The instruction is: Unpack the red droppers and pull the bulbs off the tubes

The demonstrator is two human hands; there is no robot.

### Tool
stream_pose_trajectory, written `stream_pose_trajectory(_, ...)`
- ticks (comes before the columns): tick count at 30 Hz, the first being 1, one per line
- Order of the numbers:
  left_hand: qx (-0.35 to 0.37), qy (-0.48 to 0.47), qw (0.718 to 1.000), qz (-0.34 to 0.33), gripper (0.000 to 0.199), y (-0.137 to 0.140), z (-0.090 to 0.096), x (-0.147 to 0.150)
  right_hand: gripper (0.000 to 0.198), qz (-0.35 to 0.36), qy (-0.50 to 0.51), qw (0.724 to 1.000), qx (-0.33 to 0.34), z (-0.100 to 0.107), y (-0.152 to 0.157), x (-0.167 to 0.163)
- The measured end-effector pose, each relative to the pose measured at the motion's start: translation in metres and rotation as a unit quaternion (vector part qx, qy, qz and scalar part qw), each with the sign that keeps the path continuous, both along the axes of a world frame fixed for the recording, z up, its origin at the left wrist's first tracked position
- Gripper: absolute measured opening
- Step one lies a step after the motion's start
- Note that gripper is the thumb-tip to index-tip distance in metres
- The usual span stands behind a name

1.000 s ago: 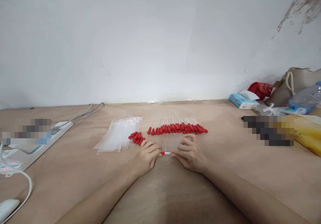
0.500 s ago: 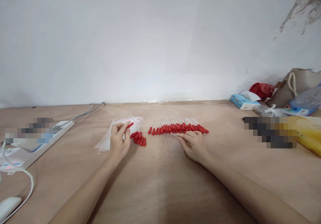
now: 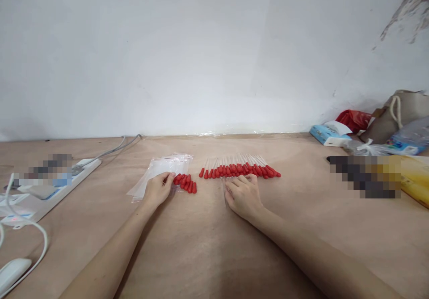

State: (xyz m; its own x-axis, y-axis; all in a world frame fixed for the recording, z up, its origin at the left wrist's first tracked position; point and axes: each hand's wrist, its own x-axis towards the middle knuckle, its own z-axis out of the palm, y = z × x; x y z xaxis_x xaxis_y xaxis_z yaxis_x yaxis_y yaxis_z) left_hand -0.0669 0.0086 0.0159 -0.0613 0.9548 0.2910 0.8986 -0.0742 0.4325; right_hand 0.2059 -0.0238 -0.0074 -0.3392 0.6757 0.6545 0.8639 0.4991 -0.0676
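My left hand point(image 3: 158, 188) is low at the left end of a small pile of red rubber bulbs point(image 3: 186, 183). Its thumb and forefinger are pinched together on a bulb at the edge of the pile. Over a bunch of clear thin tubes point(image 3: 225, 194) lies my right hand point(image 3: 244, 195), fingers curled down. Its fingertips are at the upper ends of the tubes, and the hand hides most of them; what they pinch is hidden. Just beyond it, a row of droppers with red bulbs point(image 3: 239, 170) lies side by side, their thin stems pointing to the wall.
Clear plastic bags point(image 3: 147, 180) lie flat beyond my left hand. A white power strip point(image 3: 67, 191) with cables is at left, a white mouse-like object point(image 3: 15, 272) nearer. At right are a blue tissue pack point(image 3: 328, 135), a cloth bag point(image 3: 385, 115) and a yellow package point(image 3: 414, 178).
My left hand has come down from above the bags, where it held up a red bulb, to the pile. My right hand has shifted left and now covers more of the clear tubes.
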Motion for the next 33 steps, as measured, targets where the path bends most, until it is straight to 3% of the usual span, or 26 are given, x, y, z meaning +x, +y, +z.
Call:
stream_pose_trajectory(5, 0.044, 0.037, 0.998, 0.001, 0.035, -0.002, 0.0, 0.0, 0.022, 0.013, -0.001, 1.0, -0.018, 0.0, -0.007, -0.003)
stream_pose_trajectory(11, 0.178, 0.143, 0.973, -0.021, 0.028, -0.007, 0.008, 0.021, 0.032, 0.016, 0.009, 1.0, -0.025, 0.002, -0.008, -0.003)
stream_pose_trajectory(16, 0.143, 0.208, 0.965, -0.07, 0.028, 0.003, 0.018, 0.06, 0.024, -0.006, 0.03, 1.0, -0.006, 0.006, -0.003, 0.011)
stream_pose_trajectory(21, 0.024, 0.228, 0.973, -0.033, 0.037, 0.034, 0.013, 0.083, 0.018, -0.01, 0.04, 0.999, 0.01, 0.003, -0.004, 0.037)
stream_pose_trajectory(24, 0.001, 0.226, 0.974, -0.019, 0.033, 0.042, 0.011, 0.088, 0.016, -0.016, 0.073, 0.997, 0.014, -0.001, -0.007, 0.047)
stream_pose_trajectory(29, 0.052, 0.234, 0.971, 0.011, 0.027, 0.022, 0.019, 0.087, 0.017, -0.023, 0.115, 0.993, 0.027, -0.006, -0.007, 0.051)
stream_pose_trajectory(31, 0.115, 0.235, 0.965, -0.015, 0.025, 0.006, 0.019, 0.083, 0.025, -0.014, 0.117, 0.992, 0.04, -0.006, -0.006, 0.05)
stream_pose_trajectory(33, 0.166, 0.212, 0.96, -0.083, 0.022, -0.01, 0.015, 0.078, 0.042, 0.0, 0.11, 0.992, 0.054, -0.004, -0.006, 0.05)
